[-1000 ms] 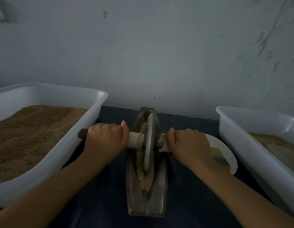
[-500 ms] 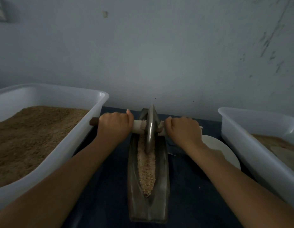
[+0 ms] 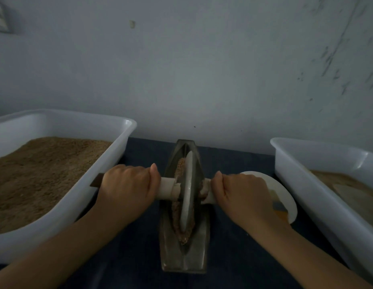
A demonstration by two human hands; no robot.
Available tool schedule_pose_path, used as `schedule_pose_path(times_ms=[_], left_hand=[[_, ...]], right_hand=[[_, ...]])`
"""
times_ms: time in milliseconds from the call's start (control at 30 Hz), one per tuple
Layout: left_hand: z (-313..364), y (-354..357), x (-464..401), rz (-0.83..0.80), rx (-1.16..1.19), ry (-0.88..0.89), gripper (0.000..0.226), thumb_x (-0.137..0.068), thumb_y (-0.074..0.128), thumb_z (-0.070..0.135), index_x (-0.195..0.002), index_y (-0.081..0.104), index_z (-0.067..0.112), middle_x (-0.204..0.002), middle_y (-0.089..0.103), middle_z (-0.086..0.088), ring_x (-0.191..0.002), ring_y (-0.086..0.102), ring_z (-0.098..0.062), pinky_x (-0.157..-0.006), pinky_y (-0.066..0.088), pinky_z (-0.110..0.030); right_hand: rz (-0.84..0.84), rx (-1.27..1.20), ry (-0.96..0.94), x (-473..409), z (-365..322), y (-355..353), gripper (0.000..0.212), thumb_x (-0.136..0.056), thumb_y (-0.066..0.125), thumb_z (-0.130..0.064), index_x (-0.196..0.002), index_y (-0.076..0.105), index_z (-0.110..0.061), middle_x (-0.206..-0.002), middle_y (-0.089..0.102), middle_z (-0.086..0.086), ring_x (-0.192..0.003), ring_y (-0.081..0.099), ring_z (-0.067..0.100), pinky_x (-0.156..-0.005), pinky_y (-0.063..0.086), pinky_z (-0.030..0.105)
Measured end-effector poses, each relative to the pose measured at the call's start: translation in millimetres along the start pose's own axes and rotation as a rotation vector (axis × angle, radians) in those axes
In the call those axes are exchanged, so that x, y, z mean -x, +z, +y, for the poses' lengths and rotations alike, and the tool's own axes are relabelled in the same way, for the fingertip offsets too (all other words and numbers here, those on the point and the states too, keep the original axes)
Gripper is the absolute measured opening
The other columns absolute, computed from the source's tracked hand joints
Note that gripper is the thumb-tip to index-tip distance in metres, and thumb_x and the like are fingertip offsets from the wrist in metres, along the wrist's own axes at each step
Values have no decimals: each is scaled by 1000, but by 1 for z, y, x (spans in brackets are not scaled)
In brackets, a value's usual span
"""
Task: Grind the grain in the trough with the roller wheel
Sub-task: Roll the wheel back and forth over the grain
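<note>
A person's two hands grip a wooden axle (image 3: pixel 166 189) that runs straight across from left to right, with a flat metal roller wheel (image 3: pixel 187 192) standing upright on edge between them. The left hand (image 3: pixel 127 188) has its fingers (image 3: pixel 130 171) curled over and clamped on the axle just to the left of the wheel; a short dark end of the axle sticks out beyond its outer side. The right hand (image 3: pixel 241 195) is clamped the same way just to the right of the wheel, its thumb pointing inward. The two hands sit level and about equally near the wheel. Below and between the fingers lies the narrow boat-shaped trough (image 3: pixel 184 257), its long axis running away from the person, at right angles to the axle. The grain (image 3: pixel 182 234), a brown strip, lies along the trough's groove, both ahead of the fingers and back toward the body, touching the wheel's rim. The coming stroke likely needs to follow that long axis, forward or back. A white tub (image 3: pixel 66 203) of brown meal sits outside the left hand, and another white tub (image 3: pixel 319 197) and a white plate (image 3: pixel 284 190) outside the right, all on the dark desk (image 3: pixel 233 163).
</note>
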State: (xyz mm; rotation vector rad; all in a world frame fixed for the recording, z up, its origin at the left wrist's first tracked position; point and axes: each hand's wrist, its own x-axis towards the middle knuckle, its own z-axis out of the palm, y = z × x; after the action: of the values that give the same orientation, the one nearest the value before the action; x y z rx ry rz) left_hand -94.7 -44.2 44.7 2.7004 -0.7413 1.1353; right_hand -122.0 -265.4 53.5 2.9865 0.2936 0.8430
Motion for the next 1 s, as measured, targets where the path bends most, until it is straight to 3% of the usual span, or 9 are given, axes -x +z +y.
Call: schedule_pose_path(times_ms=[167, 400, 533, 667, 767, 833, 867, 933, 1000], left_hand=[[-9, 14, -5, -46, -180, 101, 21, -77, 47, 0, -77, 66, -7, -46, 53, -13, -33, 49, -23, -36, 43, -27], [-20, 43, -42, -45, -393, 148, 39, -48, 70, -9, -87, 66, -13, -46, 53, -18, -33, 50, -24, -37, 41, -27], [-22, 49, -55, -39, -462, 108, 39, -49, 77, -1, -87, 69, -7, -46, 54, -12, -33, 49, -22, -36, 39, -24], [-20, 44, -54, -139, -421, 108, 63, -35, 89, 8, -92, 68, -9, -46, 55, -14, -32, 50, -23, -35, 39, -23], [-14, 34, -43, -108, -341, 137, 39, -49, 82, 0, -83, 67, -10, -44, 52, -14, -30, 47, -22, -37, 38, -23], [-13, 29, -32, -87, -249, 100, 14, -77, 63, 7, -77, 67, -6, -44, 52, -12, -31, 47, -21, -38, 39, -23], [-12, 28, -27, -94, -197, 81, 27, -87, 47, 8, -75, 68, -4, -46, 53, -12, -33, 48, -21, -39, 40, -24], [-9, 20, -18, -101, -185, 92, 31, -84, 38, 2, -76, 67, -6, -47, 54, -13, -33, 50, -23, -39, 43, -27], [-3, 9, -14, -76, -151, 106, 12, -73, 54, -1, -72, 65, -6, -42, 50, -11, -29, 45, -21, -34, 40, -25]], right_hand=[[41, 16, 61, -15, 4, 14, 53, -97, 23, -34, -46, 30, -21, -42, 26, -7, -39, 26, 14, -47, 21, 29], [112, 31, 113, -57, 16, 45, 53, -96, 32, -26, -45, 41, -13, -46, 32, 0, -45, 30, 22, -49, 15, 30], [115, 33, 110, -74, 23, 54, 51, -96, 28, -26, -50, 46, -12, -52, 46, 8, -50, 43, 27, -49, 15, 31], [76, 27, 130, -73, 22, 53, 51, -96, 32, -26, -50, 47, -10, -51, 43, 5, -51, 39, 24, -50, 20, 31], [58, 37, 109, -56, 17, 44, 52, -96, 34, -25, -44, 29, -18, -43, 28, -3, -42, 27, 20, -45, 9, 29], [67, 11, 101, -43, 11, 37, 54, -96, 35, -25, -43, 24, -20, -41, 23, -6, -38, 21, 16, -44, 7, 27], [65, 8, 97, -37, 9, 32, 54, -96, 33, -26, -43, 24, -21, -40, 22, -7, -37, 20, 14, -44, 9, 27], [25, 14, 94, -27, 6, 24, 53, -98, 27, -30, -45, 27, -22, -41, 25, -7, -37, 22, 10, -44, 14, 29], [-23, 13, 93, -19, 5, 17, 51, -97, 21, -34, -48, 31, -22, -44, 31, -6, -40, 26, 9, -48, 20, 31]])
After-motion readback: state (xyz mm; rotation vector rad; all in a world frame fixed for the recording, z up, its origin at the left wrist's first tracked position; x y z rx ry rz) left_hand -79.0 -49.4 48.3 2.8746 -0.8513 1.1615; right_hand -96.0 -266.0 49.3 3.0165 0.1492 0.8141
